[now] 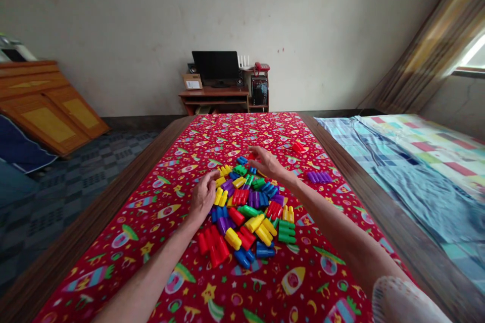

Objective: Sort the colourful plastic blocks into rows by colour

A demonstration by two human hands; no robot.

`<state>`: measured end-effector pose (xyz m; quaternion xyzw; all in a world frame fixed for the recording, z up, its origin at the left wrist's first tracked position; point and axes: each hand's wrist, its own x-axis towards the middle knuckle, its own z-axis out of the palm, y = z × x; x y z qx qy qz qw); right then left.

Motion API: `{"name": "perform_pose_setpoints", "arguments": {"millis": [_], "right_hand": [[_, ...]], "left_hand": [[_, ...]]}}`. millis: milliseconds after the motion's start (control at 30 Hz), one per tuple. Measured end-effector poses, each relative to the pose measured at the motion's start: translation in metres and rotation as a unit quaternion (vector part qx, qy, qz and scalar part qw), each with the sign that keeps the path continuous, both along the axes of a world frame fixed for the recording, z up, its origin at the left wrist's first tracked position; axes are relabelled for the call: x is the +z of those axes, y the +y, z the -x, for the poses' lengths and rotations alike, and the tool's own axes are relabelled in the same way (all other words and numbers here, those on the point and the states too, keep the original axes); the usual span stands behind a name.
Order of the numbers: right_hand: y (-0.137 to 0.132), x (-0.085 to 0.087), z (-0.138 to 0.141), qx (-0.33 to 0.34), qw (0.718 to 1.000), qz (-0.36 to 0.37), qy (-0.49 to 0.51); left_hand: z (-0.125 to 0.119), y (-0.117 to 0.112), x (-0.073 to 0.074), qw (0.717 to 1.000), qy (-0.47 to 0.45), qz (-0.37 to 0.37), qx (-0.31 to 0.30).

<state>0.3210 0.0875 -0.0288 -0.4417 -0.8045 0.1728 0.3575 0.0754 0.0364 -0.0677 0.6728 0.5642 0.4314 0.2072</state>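
A heap of plastic building blocks (248, 210) in red, yellow, blue, green and purple lies on a red patterned cloth (242, 133). My left hand (204, 193) rests at the heap's left edge, beside some yellow blocks (220, 196). Its fingers are loosely curved and apart, and nothing shows in them. Over the far side of the heap, my right hand (267, 162) has its fingers and thumb around a red block (252, 156), which is partly hidden by the fingers.
Apart from the heap, a purple block piece (319, 177) and a red block (298, 147) lie to the right. Beyond the table's right wooden edge (341, 161) is a bed (409, 176). A desk with a monitor (215, 68) stands by the wall, a wooden cabinet (49, 106) at left.
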Motion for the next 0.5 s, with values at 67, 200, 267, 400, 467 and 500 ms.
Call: {"name": "perform_pose_setpoints", "arguments": {"millis": [67, 200, 267, 400, 467, 500], "right_hand": [[-0.002, 0.002, -0.018, 0.028, 0.992, 0.057, 0.112], [-0.009, 0.007, -0.055, 0.056, 0.958, 0.151, 0.239], [-0.008, 0.010, -0.076, 0.019, 0.954, 0.168, 0.246], [0.011, 0.021, -0.131, -0.217, 0.959, 0.134, 0.125], [0.024, 0.026, -0.156, -0.349, 0.931, 0.099, -0.023], [0.030, 0.028, -0.165, -0.382, 0.915, 0.081, -0.102]], "left_hand": [[0.001, 0.001, -0.002, 1.000, -0.004, 0.000, -0.006], [0.003, 0.005, -0.007, 1.000, -0.020, -0.003, -0.017], [0.003, 0.006, -0.009, 1.000, -0.025, -0.007, -0.015], [0.004, 0.007, -0.008, 1.000, -0.020, -0.002, -0.019], [0.005, 0.007, -0.007, 1.000, -0.018, 0.001, -0.018], [0.005, 0.006, -0.007, 1.000, -0.018, 0.001, -0.016]]}}
